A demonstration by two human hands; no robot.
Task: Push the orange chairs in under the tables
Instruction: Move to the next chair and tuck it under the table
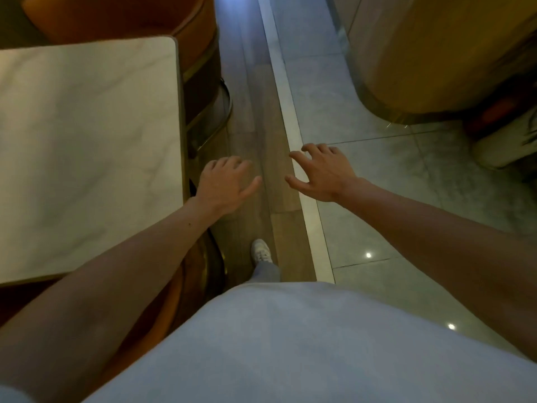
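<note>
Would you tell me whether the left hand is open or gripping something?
Open: the left hand hovers above the floor, fingers loosely curled, gripping nothing.

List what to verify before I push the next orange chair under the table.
1. Left hand free: ok, holds nothing, hovers beside the marble table edge.
2. Right hand free: ok, fingers spread, holds nothing.
3. Hands on a chair: not ok, neither touches one.
4. Far orange chair tucked in: cannot tell, the tabletop hides its front.
5. Near orange chair tucked in: cannot tell, the left arm and shirt cover most of it.
</note>
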